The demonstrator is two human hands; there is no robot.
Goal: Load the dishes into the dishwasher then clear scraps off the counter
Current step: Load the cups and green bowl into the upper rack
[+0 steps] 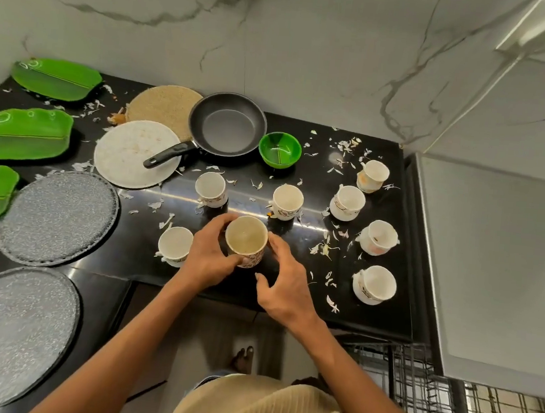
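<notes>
Head view: your left hand (pixel 208 253) grips a floral cup (pixel 246 241), fingers and thumb curled round its side, holding it at the centre of the black counter (pixel 300 175) near the front edge. Your right hand (pixel 281 288) sits just beside the cup at about 4 o'clock, fingers loosely spread and curved, a fingertip at the cup's rim; you hold nothing with it. Seven more cups stand on the counter: one (pixel 174 245) touching your left hand at 9 o'clock, two at 11 and 1 o'clock (pixel 210 188) (pixel 286 202), and four in a curving line at 2 to 4 o'clock. White scraps (pixel 322 247) lie scattered among them. At 12 o'clock sit a dark frying pan (pixel 227 123) and a green bowl (pixel 280 149); the pan handle lies over a white round plate (pixel 126 155). Green leaf-shaped plates (pixel 22 134) and grey speckled plates (pixel 57 215) fill the 9 o'clock side. The dishwasher rack (pixel 420 383) shows at 5 o'clock.
</notes>
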